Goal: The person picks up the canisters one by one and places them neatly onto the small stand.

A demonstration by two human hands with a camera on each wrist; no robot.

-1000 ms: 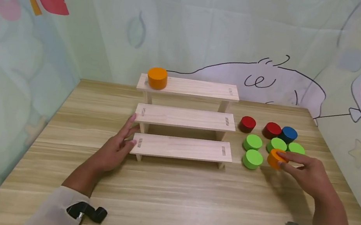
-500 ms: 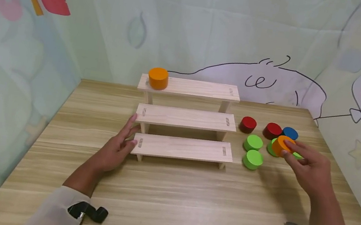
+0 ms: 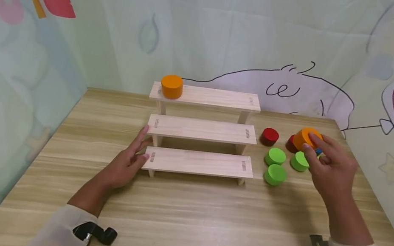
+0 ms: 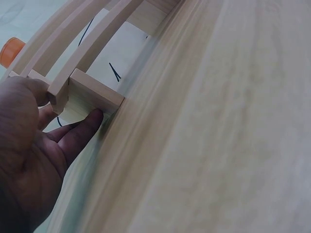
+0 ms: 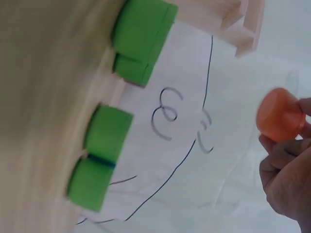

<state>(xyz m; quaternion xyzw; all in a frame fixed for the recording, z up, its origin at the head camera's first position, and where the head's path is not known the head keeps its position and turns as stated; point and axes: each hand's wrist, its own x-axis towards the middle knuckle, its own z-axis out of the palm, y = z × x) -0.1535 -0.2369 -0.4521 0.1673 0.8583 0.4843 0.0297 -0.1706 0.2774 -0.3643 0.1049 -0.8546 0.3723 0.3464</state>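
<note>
My right hand (image 3: 331, 168) pinches an orange round wooden block (image 3: 302, 139) between thumb and fingers, held up over the back of the block group. In the right wrist view that orange block (image 5: 277, 116) is raised well above the green ones. My left hand (image 3: 123, 165) rests against the left end of a three-step wooden stand (image 3: 198, 162). Its thumb touches the lowest step's end, and in the left wrist view straight fingers (image 4: 82, 133) press the side leg. A second orange block (image 3: 171, 86) sits at the left end of the top step.
Right of the stand are a red block (image 3: 269, 137), another red one (image 3: 291, 144) and several green blocks (image 3: 275, 175). A blue block (image 3: 318, 151) is mostly hidden behind the right hand. A printed cloth backdrop (image 3: 212, 26) rises behind the table (image 3: 180, 228).
My right hand has lifted the orange block from beside the green blocks and carried it back, now overlapping the rear red block. The left hand has stayed at the stand.
</note>
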